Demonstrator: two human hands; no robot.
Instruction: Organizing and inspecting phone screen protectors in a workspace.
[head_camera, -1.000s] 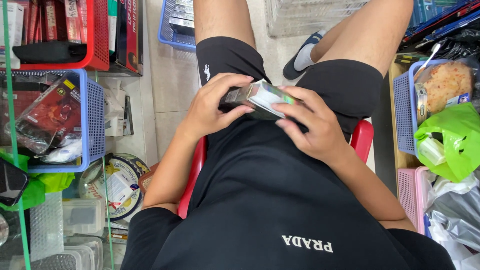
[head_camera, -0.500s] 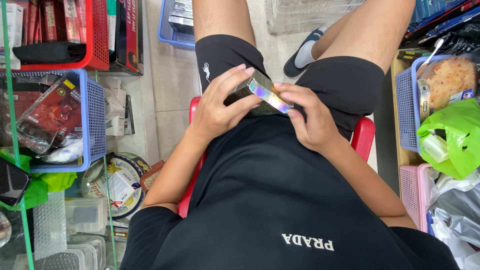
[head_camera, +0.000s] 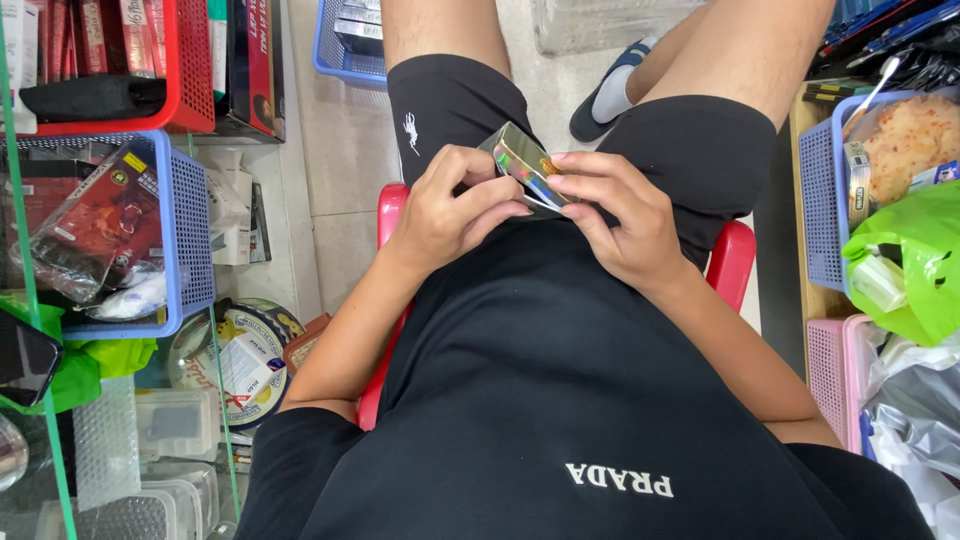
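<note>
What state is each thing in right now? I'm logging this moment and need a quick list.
Small shiny box: held over the lap, tilted, in both hands.
Left hand: closed on the box.
Right hand: fingertips on the box's edge.
Red chair: sat on.
Blue basket: filled with packets.
Green bag: crumpled, in a basket.

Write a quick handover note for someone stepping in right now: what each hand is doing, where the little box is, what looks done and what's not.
Left hand: holds the small shiny box from its left side, thumb across the lower edge.
Right hand: fingertips on the box's right end, picking at it.
Box: held over the lap, above the black shorts, tilted, with the person seated on a red stool.
Done: box is in both hands.
Left: it still looks closed; no contents out. Whether a wrapper is partly off is too small to tell.
</note>
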